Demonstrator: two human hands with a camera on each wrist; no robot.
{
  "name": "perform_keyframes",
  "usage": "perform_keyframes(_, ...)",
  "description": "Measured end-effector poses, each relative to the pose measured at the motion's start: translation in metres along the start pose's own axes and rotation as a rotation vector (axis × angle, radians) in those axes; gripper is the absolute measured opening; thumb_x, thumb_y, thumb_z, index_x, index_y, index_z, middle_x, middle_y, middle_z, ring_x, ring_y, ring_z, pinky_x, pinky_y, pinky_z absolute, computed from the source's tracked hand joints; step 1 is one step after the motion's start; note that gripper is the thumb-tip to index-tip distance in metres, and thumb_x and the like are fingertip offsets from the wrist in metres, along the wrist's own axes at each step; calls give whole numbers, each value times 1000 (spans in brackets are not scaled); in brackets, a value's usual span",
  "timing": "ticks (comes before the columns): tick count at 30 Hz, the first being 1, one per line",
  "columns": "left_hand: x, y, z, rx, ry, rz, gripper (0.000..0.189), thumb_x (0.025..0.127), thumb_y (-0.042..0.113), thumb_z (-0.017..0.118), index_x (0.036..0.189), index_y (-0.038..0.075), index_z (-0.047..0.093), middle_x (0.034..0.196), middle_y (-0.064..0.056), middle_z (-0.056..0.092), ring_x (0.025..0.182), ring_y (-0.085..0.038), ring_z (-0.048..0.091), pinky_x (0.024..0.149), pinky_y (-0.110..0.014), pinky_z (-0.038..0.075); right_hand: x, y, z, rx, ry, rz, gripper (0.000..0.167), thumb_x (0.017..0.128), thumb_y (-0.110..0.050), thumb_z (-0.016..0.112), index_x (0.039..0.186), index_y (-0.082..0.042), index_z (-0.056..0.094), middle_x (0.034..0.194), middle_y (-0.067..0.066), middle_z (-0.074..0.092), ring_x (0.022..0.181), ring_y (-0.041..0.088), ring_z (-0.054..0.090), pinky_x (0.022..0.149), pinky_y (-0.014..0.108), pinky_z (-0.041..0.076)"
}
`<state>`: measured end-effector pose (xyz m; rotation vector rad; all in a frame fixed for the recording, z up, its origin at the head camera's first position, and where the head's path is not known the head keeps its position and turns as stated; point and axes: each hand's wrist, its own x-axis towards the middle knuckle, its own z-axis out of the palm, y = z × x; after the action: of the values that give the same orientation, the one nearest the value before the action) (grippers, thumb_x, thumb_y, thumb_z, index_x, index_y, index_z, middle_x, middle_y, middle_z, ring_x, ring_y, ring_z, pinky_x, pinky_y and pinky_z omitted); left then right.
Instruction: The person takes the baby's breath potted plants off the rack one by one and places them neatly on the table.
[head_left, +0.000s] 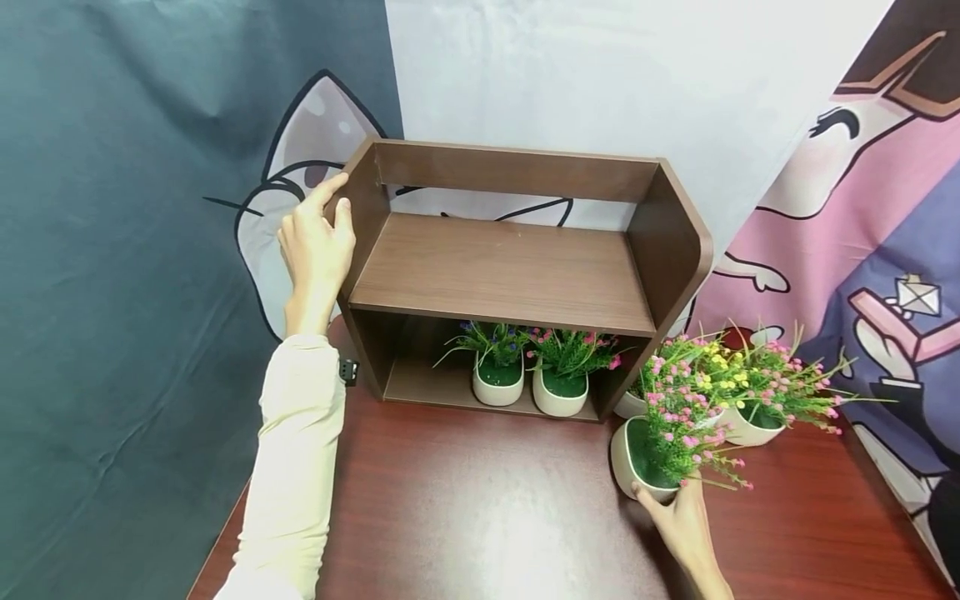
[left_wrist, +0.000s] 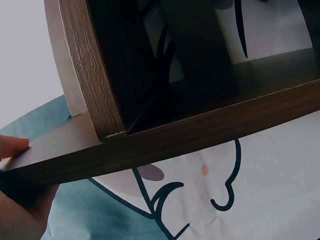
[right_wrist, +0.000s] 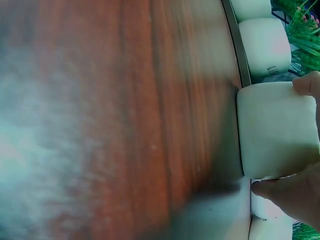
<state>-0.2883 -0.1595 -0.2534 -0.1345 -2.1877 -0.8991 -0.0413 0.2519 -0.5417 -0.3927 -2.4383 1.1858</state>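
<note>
Positions read on a clock face over the head view, 12 at top.
- 9–10 o'clock: left hand (head_left: 318,246), pale sleeve (head_left: 292,450) below it. Thumb and forefinger apart, astride the edge of the left side panel; the hand grips that panel.
- Centre, toward 12: brown two-tier shelf (head_left: 502,267), standing on the reddish-brown table (head_left: 465,500). Upper board bare.
- 6 o'clock, lower compartment: cream pot with blue-purple flowers (head_left: 498,392), upright.
- Just beside it, toward 5: cream pot with pink flowers (head_left: 561,404), also upright.
- 4–5 o'clock, outside the shelf's right end: held flowerpot (head_left: 624,467), cream, pink blooms leaning toward 3. Right hand (head_left: 686,525) on its near side, opened to about pot width, thumb and fingers gripping it. Cannot tell whether its base touches the table.
- 4 o'clock, behind it: yellow flowers (head_left: 723,379), then another pink-flowered pot (head_left: 750,435).
</note>
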Motion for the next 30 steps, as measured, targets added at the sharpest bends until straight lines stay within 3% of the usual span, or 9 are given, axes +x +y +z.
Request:
perform_keyframes(2,0,1,0,-2,1,2,33,93,19,51,124,23,63,53,-5,44,50,-20,38,56,-30,25,2,1,-1,5,-18,18,75,73,-10,77,133,0,34,123,24,45,116,34,42,91,12,22)
perform_keyframes(8,1,0,-1,1,3,-5,33,94,19,50,124,23,62,54,-7,46,50,-20,38,57,-29,25,9,1,0,-17,-51,46,74,77,-16,74,134,2,30,123,29,45,116,40,43,94,45,31)
perform_keyframes(10,1,0,-1,2,1,-8,33,94,19,50,124,23,62,52,-4,45,50,-20,38,58,-29,25,11,1,1,-10,-61,43,76,77,-16,73,135,3,27,124,31,43,116,43,42,93,51,30)
perform_keyframes(17,-1,-1,-1,0,-13,-13,33,94,20,50,125,24,62,52,-2,42,50,-20,38,55,-30,25,1,-4,-7,42,-36,71,98,74,-15,78,145,-7,12,138,26,29,126,37,31,104,31,20)
perform_keyframes(19,-1,-1,-1,1,-9,-13,33,94,20,50,125,24,62,51,-2,42,50,-21,38,56,-30,25,-7,-10,-10,66,-3,81,103,74,-14,78,148,-9,6,143,28,23,130,38,26,106,31,15)
perform_keyframes(23,-2,-1,-2,5,-11,-14,33,94,20,50,125,24,62,51,-1,43,51,-21,39,60,-29,26,-25,-25,-15,41,95,73,101,74,-10,76,149,-9,9,146,25,20,133,36,22,107,40,15)
perform_keyframes(26,-1,-1,-1,2,-14,-10,33,94,21,49,125,24,61,52,-4,44,49,-18,37,59,-29,26,-39,-36,-14,98,126,77,98,73,-4,75,148,-6,12,146,26,20,134,37,21,108,34,15)
perform_keyframes(30,-1,-1,0,-1,-16,-8,34,95,21,49,126,24,61,56,-11,49,48,-15,35,57,-28,25,-58,-51,-9,184,121,155,96,74,-1,73,147,-4,12,143,30,22,129,45,26,101,13,19)
